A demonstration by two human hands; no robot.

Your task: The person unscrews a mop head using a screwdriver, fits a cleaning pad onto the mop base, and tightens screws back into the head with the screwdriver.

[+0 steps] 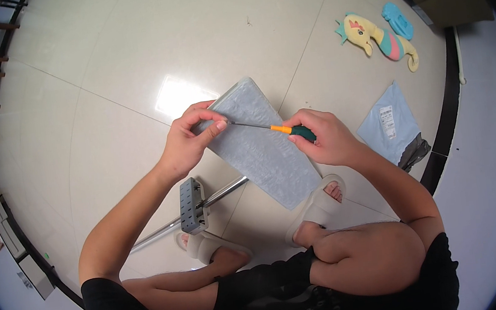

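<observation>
Pinching the wrapped grey parcel [262, 147] at 12 o'clock, your left hand [188, 140] steadies its slippery film; your right hand [325, 137] grips the light, stiff screwdriver [285, 129] by its handle.

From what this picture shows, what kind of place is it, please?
Probably a room in a home. The floor is large glossy pale tiles, a plush seahorse toy lies on it, and the person squats in slippers, both hands working on a grey wrapped package.
</observation>
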